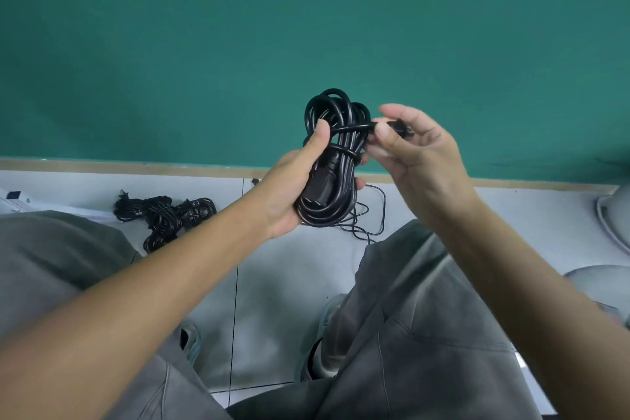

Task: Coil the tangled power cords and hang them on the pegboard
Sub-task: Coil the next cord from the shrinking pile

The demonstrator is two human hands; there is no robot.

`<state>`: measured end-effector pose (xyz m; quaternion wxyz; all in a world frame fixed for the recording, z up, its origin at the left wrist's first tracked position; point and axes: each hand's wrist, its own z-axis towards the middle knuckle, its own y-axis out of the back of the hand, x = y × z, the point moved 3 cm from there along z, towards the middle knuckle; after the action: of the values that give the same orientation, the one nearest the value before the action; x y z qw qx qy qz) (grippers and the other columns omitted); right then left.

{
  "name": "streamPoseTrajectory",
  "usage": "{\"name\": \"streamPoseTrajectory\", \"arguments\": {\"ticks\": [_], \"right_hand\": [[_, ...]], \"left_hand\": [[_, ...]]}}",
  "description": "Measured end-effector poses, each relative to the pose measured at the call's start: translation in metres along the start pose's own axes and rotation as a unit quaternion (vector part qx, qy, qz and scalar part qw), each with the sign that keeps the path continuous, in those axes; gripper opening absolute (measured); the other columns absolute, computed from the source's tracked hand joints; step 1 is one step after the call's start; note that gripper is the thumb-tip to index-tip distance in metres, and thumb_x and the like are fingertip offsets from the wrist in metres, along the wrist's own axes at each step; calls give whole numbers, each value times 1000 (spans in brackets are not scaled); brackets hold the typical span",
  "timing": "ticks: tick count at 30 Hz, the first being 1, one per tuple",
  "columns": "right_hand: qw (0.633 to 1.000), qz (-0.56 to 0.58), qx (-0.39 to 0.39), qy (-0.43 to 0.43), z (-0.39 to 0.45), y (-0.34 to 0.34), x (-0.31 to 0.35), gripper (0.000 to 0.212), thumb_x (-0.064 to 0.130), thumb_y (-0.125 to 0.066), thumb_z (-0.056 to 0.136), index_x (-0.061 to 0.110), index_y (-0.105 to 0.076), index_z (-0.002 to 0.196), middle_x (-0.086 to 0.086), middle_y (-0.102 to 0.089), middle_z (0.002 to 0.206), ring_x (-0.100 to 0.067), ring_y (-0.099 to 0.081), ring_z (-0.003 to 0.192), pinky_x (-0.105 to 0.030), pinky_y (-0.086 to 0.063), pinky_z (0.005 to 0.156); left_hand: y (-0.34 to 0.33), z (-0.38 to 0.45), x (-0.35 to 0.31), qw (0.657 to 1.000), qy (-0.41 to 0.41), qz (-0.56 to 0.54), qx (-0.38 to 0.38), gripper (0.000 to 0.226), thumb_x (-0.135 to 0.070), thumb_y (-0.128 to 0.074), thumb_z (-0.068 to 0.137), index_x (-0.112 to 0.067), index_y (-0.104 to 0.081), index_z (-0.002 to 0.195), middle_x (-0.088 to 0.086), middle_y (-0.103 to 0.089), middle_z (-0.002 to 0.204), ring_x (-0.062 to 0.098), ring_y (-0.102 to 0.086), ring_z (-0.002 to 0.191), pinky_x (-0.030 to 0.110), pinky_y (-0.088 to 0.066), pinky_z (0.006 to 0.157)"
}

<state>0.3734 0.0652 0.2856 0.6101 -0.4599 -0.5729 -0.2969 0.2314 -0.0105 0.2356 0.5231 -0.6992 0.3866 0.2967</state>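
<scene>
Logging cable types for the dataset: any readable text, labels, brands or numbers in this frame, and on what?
None readable.
Coiled black power cord in the left hand: no legible print.
Plug end pinched by the right hand: markings, if any, too blurred.
Cord pile on the floor: too small to tell.

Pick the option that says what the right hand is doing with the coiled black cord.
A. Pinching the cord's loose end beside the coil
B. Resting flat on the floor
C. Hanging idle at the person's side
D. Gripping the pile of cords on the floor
A: the right hand pinches the cord's loose end, pulled across the coiled black cord that the left hand grips.
</scene>
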Motion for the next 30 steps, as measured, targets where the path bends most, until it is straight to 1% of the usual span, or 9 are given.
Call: {"name": "streamPoseTrajectory", "arguments": {"ticks": [7,10,13,16,18,22,24,27,30], "right_hand": [[962,189,-138,-143,-5,-23,-34,14,7,-68,95,4,-63,108,-7,-69,102,-13,-72,95,-30,-55,101],[941,244,-169,-165,-5,-27,-31,8,4,-62,98,2,-65,106,-7,-71,99,-16,-71,96,-31,-52,104],[934,262,-198,-142,-5,-31,-32,15,5,-59,101,3,-61,115,-6,-69,104,-18,-69,98,-31,-52,103],[937,248,-232,-78,-9,-30,-35,5,0,-57,102,5,-58,103,-7,-68,100,-21,-71,95,-31,-57,97],[938,222,-264,-19,-14,-32,-33,7,-3,-55,102,4,-56,103,-8,-65,97,-24,-72,92,-33,-58,95],[947,126,-285,75,-19,-40,-24,27,1,-49,106,2,-53,133,-7,-60,101,-17,-71,77,-34,-59,92],[951,133,-268,73,-19,-42,-22,32,1,-45,107,1,-50,139,-7,-57,101,-15,-62,67,-33,-59,88],[958,137,-241,68,-16,-39,-17,30,-1,-40,108,0,-47,137,-4,-57,99,-13,-53,62,-30,-53,84],[964,101,-230,89,-18,-40,-13,33,-2,-41,107,6,-42,139,-3,-64,114,-11,-52,68,-28,-50,90]], "left_hand": [[13,2,-1,986,-55,71,-142,45,-40,-64,100,-6,-59,128,13,-78,109,27,-77,88,43,-60,84],[11,1,2,983,-67,75,-155,43,-41,-65,99,-9,-56,126,6,-78,104,20,-77,86,38,-61,83],[8,1,3,984,-69,69,-150,56,-59,-64,92,-14,-55,123,10,-73,119,23,-73,109,44,-56,99],[4,-1,3,985,-64,64,-145,61,-65,-60,84,-16,-52,121,10,-71,125,27,-67,121,52,-50,108],[3,0,7,987,-60,40,-146,47,-56,-64,89,-18,-52,113,6,-73,115,24,-69,113,50,-52,104],[0,-6,5,990,-62,0,-125,23,-33,-61,101,-14,-64,113,-3,-72,93,17,-67,85,33,-56,71],[-4,-8,0,994,-70,8,-87,34,-30,-49,107,-9,-66,127,-4,-77,108,14,-69,94,33,-58,75],[-6,-9,-2,994,-84,-9,-70,33,-29,-52,106,-12,-62,133,3,-75,121,14,-71,107,50,-59,92],[-7,-8,1,993,-83,-22,-85,35,-31,-62,101,-15,-63,132,11,-72,123,17,-70,99,41,-60,77]]}}
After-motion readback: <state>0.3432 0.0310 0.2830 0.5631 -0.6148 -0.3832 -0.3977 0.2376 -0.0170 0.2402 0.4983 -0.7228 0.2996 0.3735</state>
